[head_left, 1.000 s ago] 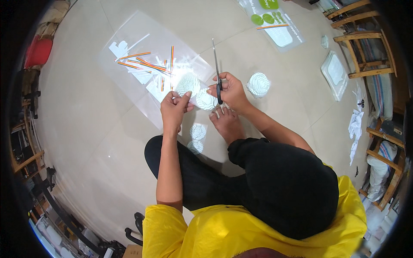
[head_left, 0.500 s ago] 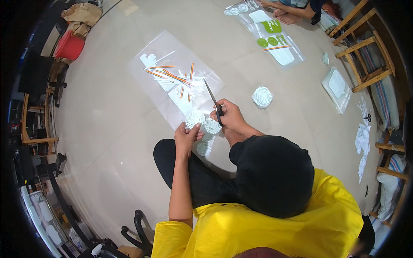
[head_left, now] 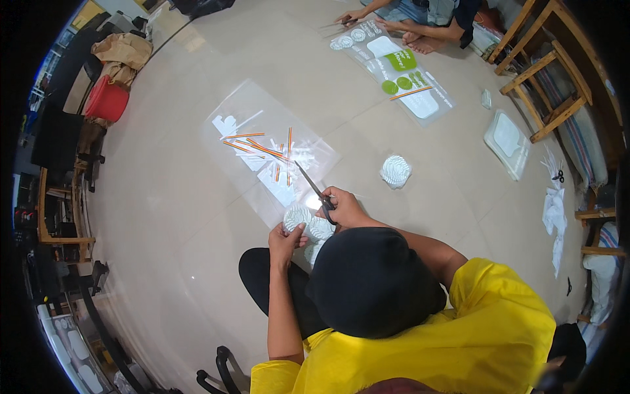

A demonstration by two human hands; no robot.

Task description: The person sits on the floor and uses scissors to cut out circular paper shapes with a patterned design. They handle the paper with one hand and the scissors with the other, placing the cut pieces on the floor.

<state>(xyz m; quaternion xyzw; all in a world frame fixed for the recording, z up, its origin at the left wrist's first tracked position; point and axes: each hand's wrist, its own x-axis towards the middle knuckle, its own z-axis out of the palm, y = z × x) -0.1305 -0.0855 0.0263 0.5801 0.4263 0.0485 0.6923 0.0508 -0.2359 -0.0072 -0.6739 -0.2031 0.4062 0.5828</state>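
Observation:
My left hand point(head_left: 283, 244) pinches the edge of a white round cut-out point(head_left: 297, 218) with a wavy pale-green pattern. Another such round piece point(head_left: 321, 228) lies against it on the right, and a further one shows below, partly hidden by my black-clad knee point(head_left: 377, 282). In my right hand point(head_left: 346, 207) is a pair of dark-handled scissors point(head_left: 315, 187). Their blades look closed and point up and left, over a clear plastic sheet point(head_left: 246, 98) on the floor. White paper scraps point(head_left: 279, 187) and rainbow-striped strips point(head_left: 262, 148) are strewn on that sheet.
Right of my hands lies a stack of round pieces point(head_left: 396, 171). A co-worker's hand point(head_left: 354, 16) holds scissors beside a printed plastic sheet point(head_left: 420, 102). White packets point(head_left: 506, 144) and wooden frames point(head_left: 558, 92) line the right. A red bucket point(head_left: 107, 98) stands far left.
The whole view has shifted, with the floor things lower in the picture. My scissors now slant more to the left. The co-worker's scissors have come into view. My left hand keeps its pinch.

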